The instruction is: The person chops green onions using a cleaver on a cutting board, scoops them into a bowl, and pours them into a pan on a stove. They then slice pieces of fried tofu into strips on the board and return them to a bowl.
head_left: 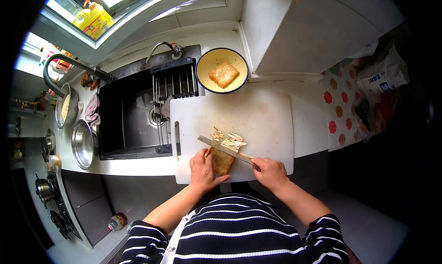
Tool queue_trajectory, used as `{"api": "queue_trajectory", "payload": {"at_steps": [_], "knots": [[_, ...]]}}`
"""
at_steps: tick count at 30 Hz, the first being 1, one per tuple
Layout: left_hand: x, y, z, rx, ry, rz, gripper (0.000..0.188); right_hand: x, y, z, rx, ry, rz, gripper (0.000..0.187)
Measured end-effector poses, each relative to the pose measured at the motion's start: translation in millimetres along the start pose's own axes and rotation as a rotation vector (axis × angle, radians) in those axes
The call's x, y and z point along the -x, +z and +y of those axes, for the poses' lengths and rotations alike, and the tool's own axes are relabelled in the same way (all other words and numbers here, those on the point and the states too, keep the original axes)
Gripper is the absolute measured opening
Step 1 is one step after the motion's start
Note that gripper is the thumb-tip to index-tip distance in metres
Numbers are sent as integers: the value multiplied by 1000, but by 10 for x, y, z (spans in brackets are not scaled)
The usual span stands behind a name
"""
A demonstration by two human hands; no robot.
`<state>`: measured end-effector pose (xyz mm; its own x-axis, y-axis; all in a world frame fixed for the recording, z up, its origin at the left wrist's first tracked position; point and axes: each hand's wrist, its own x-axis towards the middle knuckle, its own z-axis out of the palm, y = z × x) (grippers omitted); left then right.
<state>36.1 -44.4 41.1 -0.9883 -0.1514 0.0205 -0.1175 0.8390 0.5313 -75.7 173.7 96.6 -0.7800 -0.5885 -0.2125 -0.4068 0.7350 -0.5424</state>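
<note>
A white cutting board [271, 121] lies before me at the counter's edge. On its near part rests a browned square slab that looks like fried tofu [223, 163]. My left hand [203, 172] grips it, fingers curled at its left side and thumb along the near edge. My right hand [270, 172] is closed round the handle of a kitchen knife [218, 145]. The blade runs slantwise along the slab's far edge. Just beyond the blade lie several pale cut strips [234, 143] with brown edges. A cream bowl [200, 71] behind the board holds another browned slab [223, 74].
Left of the board is a black sink [133, 102] with a rack [161, 107] across it and a curved faucet [64, 59]. Metal basins [83, 144] stand beyond the sink. A white cabinet [299, 38] rises at the back right, near a flowered cloth [338, 109].
</note>
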Motion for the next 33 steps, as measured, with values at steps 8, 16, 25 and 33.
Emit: {"api": "queue_trajectory", "payload": {"at_steps": [8,16,25,33], "knots": [[-55,121,101,-70,-77,-23,90,-288,173,-18,155,62,-242,14],[-75,143,119,-66,-78,1,82,-243,72,66,-74,28,-59,13],[-86,123,124,-85,-110,-20,85,-202,166,-32,102,30,-184,13],[-45,102,63,-74,93,79,75,-225,-58,-193,60,2,-196,14]]}}
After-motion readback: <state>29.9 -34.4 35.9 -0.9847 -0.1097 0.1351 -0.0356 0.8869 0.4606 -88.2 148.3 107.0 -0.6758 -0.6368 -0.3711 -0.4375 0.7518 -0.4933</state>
